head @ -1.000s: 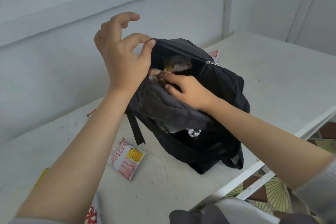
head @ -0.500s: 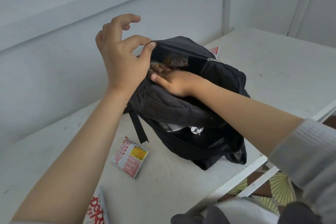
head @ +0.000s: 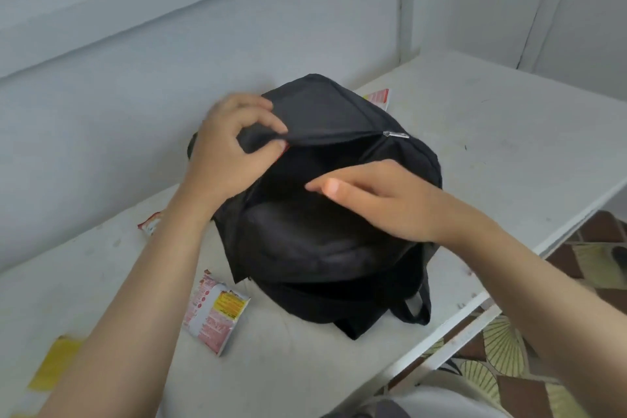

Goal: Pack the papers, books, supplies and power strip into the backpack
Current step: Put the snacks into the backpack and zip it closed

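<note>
A black backpack stands on the white table. Its top opening is pressed nearly flat, and a silver zipper pull sits at the right end of the zipper line. My left hand pinches the fabric at the left end of that opening; a sliver of red shows under its fingers. Just below the zipper, my right hand lies flat on the front of the bag, fingers pointing left, holding nothing. What is inside the bag is hidden.
A red and yellow packet lies on the table left of the bag. A similar packet peeks out behind it, and a red-edged scrap is by my left forearm. A yellow paper lies near left. Patterned floor shows beyond the table's right edge.
My right hand has come out of the bag and now rests on its front. The wide opening has been pulled nearly shut, and my left hand dropped lower with the fabric.
</note>
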`<state>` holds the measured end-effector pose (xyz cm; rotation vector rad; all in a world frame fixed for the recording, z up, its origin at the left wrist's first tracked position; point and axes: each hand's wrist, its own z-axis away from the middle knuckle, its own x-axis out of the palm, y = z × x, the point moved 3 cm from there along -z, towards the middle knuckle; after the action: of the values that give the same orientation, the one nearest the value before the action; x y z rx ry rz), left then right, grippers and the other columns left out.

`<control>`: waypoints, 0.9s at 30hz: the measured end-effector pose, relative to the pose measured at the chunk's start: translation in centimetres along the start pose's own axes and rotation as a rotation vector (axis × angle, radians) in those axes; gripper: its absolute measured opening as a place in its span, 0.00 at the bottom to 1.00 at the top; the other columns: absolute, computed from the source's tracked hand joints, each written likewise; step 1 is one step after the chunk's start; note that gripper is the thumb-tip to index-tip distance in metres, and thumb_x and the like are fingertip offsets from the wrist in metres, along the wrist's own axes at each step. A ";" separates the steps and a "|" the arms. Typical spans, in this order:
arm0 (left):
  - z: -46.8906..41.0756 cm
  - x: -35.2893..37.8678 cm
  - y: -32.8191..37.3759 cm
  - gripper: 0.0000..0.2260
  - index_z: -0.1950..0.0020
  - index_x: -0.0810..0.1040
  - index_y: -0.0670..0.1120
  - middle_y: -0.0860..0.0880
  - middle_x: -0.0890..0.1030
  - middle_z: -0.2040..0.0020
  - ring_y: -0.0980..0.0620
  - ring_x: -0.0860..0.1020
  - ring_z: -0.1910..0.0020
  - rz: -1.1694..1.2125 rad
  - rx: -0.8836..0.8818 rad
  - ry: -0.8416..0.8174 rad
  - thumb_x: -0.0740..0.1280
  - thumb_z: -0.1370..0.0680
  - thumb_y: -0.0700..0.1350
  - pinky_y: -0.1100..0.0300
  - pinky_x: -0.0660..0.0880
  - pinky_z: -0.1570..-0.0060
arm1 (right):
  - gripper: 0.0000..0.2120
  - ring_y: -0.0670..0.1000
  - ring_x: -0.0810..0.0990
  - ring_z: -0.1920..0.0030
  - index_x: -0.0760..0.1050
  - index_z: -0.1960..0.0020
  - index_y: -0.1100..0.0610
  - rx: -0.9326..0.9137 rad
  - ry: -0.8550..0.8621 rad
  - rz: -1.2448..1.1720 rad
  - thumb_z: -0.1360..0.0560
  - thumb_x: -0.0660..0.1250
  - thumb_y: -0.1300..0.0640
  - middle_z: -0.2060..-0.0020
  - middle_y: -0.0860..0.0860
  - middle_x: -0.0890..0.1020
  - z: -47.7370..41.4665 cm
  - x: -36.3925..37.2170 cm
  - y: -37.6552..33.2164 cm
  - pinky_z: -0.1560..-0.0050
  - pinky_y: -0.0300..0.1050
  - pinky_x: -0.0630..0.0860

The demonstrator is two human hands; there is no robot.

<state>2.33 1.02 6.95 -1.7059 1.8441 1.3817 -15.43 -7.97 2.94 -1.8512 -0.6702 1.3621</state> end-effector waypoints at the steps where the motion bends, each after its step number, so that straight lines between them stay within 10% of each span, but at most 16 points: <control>1: 0.0 0.7 -0.1 0.08 0.57 0.79 0.59 0.58 0.77 0.44 0.62 0.73 0.42 0.089 -0.039 -0.154 0.69 0.35 0.54 0.64 0.66 0.40 | 0.20 0.49 0.83 0.53 0.80 0.45 0.56 0.004 0.048 -0.091 0.22 0.58 0.43 0.53 0.54 0.84 0.3 -1.2 0.3 0.47 0.45 0.77; 4: -0.2 2.6 0.1 0.16 0.48 0.80 0.52 0.55 0.80 0.44 0.60 0.75 0.41 0.421 -0.133 -0.340 0.66 0.33 0.55 0.66 0.68 0.40 | 0.11 0.50 0.84 0.62 0.81 0.51 0.54 0.006 0.243 -0.278 0.22 0.61 0.53 0.61 0.52 0.85 -0.3 -5.4 2.2 0.57 0.40 0.79; 9: -2.3 5.3 -0.4 0.08 0.47 0.80 0.56 0.63 0.79 0.45 0.65 0.73 0.41 0.242 -0.274 -0.075 0.67 0.24 0.49 0.62 0.66 0.36 | 0.10 0.48 0.79 0.62 0.80 0.56 0.52 0.176 0.687 0.000 0.24 0.60 0.58 0.61 0.47 0.83 -6.0 -10.2 11.5 0.59 0.43 0.75; 17: -2.1 8.0 -1.1 0.10 0.53 0.77 0.66 0.64 0.76 0.45 0.63 0.72 0.41 -0.056 -0.241 -0.030 0.60 0.31 0.62 0.53 0.56 0.32 | 0.28 0.63 0.61 0.30 0.59 0.25 0.48 0.315 0.235 0.522 0.23 0.61 0.54 0.27 0.60 0.61 -13.1 -10.6 23.7 0.32 0.54 0.59; 27: 0.4 7.8 -0.4 0.17 0.48 0.78 0.62 0.64 0.71 0.35 0.66 0.61 0.31 0.005 -0.273 -0.100 0.65 0.34 0.65 0.63 0.45 0.28 | 0.12 0.60 0.75 0.45 0.75 0.50 0.61 0.169 0.208 0.484 0.27 0.69 0.53 0.43 0.58 0.76 -15.7 -10.6 24.0 0.50 0.49 0.71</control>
<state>0.41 -3.48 0.81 -1.7187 1.6701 1.7549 -3.98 -34.31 -7.53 -2.0558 0.0081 1.4372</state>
